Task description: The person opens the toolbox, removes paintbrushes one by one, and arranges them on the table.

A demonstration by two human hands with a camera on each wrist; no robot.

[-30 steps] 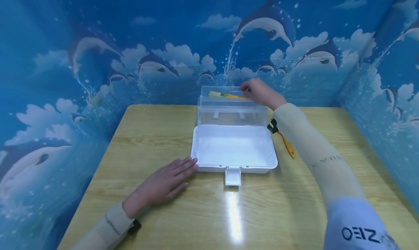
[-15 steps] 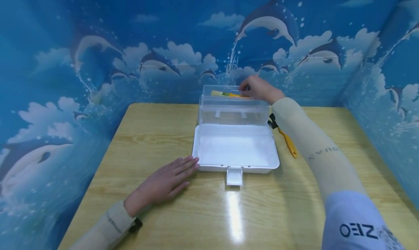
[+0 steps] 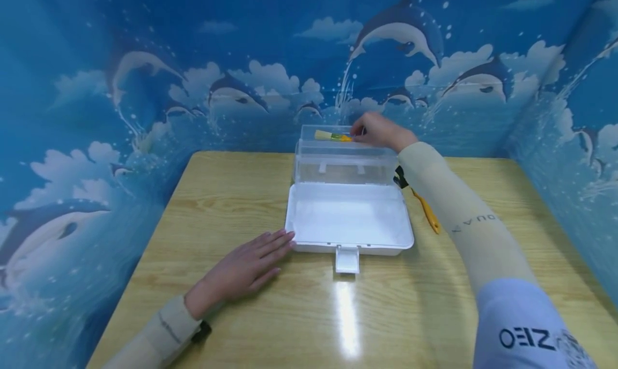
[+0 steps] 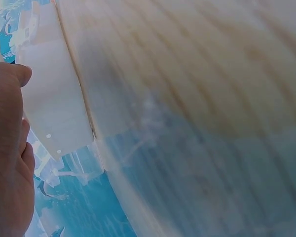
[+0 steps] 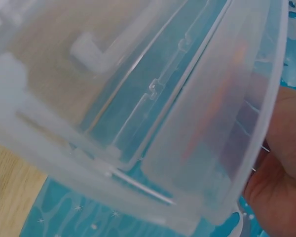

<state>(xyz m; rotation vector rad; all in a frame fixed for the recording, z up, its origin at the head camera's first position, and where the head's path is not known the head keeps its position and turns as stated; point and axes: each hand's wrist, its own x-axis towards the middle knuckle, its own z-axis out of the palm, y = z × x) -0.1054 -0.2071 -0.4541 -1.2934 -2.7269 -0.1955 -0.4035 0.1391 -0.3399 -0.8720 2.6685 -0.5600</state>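
Note:
A white plastic box (image 3: 350, 216) lies with its translucent lid (image 3: 343, 168) raised behind it. In the top compartment of the clear plastic is a paintbrush (image 3: 330, 136) with pale bristles, a green ferrule and an orange handle. My right hand (image 3: 381, 130) reaches over the back and pinches the brush's handle with curled fingers. Through the cloudy plastic in the right wrist view, the orange handle (image 5: 214, 103) shows as a blurred streak. My left hand (image 3: 243, 267) lies flat with straight fingers, its fingertips touching the box's front left corner.
A second brush's orange handle (image 3: 427, 213) lies on the wooden table (image 3: 232, 192) right of the box, below my right forearm. The white latch (image 3: 347, 260) hangs open at the front. A dolphin-print backdrop (image 3: 270, 47) rises behind the table.
My right hand has shifted slightly left along the brush, covering more of its handle; the brush tilts a little. The left hand stays at the box corner.

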